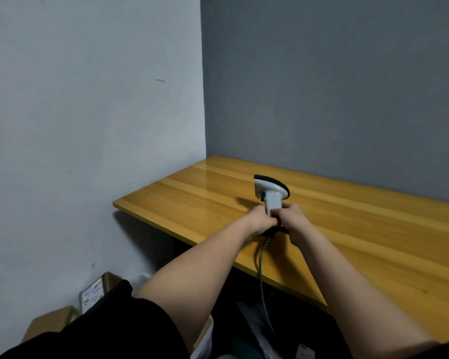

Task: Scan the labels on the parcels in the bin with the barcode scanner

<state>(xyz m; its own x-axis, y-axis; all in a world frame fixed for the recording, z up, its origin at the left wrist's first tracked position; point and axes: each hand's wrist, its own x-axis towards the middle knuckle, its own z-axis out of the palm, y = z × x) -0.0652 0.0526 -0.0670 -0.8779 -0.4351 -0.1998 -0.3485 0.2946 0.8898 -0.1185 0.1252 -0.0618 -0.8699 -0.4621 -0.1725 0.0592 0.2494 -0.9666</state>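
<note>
A white barcode scanner (pixel 269 190) with a black top stands upright on the wooden table (pixel 373 229), its head pointing left. My left hand (pixel 259 218) and my right hand (pixel 292 221) both grip its handle low down, near the base. A grey cable (pixel 261 268) runs from the handle's bottom over the table's front edge. Cardboard parcels sit on the floor at lower left; one parcel (pixel 99 288) shows a white label (pixel 91 296). My left arm hides much of them, and no bin is clearly seen.
Another brown cardboard box (pixel 51 322) lies at the lower left. Dark space under the table holds white packets (pixel 252 320). Walls close the corner on the left and behind the table.
</note>
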